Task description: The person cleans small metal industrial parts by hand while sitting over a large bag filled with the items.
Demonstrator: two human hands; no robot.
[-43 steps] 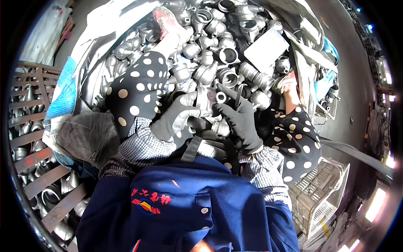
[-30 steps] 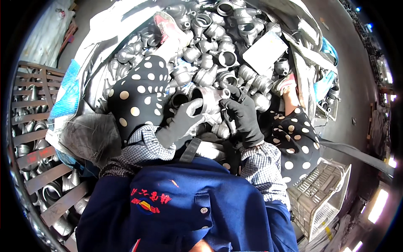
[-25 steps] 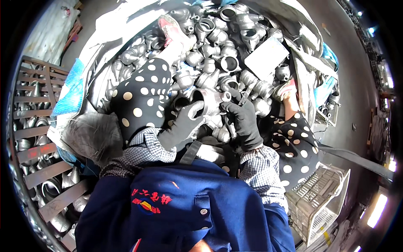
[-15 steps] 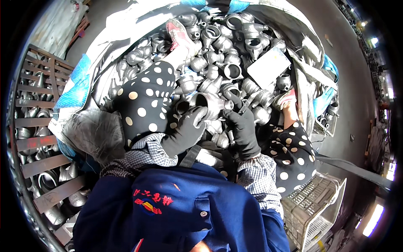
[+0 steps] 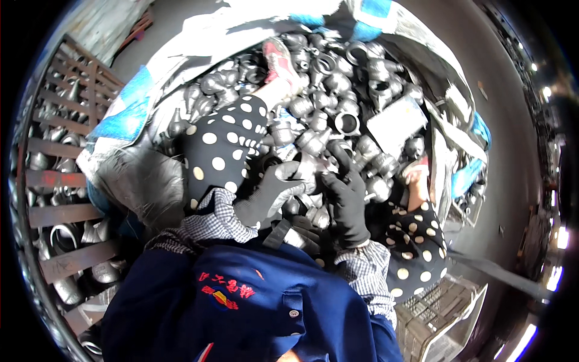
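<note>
Both my hands wear dark grey gloves and meet over a heap of grey metal castings [image 5: 312, 143]. My left hand [image 5: 269, 192] is closed around one grey, hollow casting [image 5: 310, 168], whose outline is smeared by motion. Against its right side my right hand [image 5: 346, 202] has its fingers bent and pressed together. A thin dark strip seems to show at those fingers, but I cannot make out what it is. My legs, in black trousers with white dots, straddle the heap.
A large white and blue woven bag [image 5: 123, 111] surrounds the heap. On the castings lies a flat pale rectangular piece [image 5: 397, 125]. To the left stands a brown slatted metal cage [image 5: 66, 215] of castings; a grey plastic crate [image 5: 443, 320] stands at lower right.
The view has shifted, so the scene sits slightly lower. The casting in my left hand has turned, its wide opening no longer plainly visible. My right hand remains beside it.
</note>
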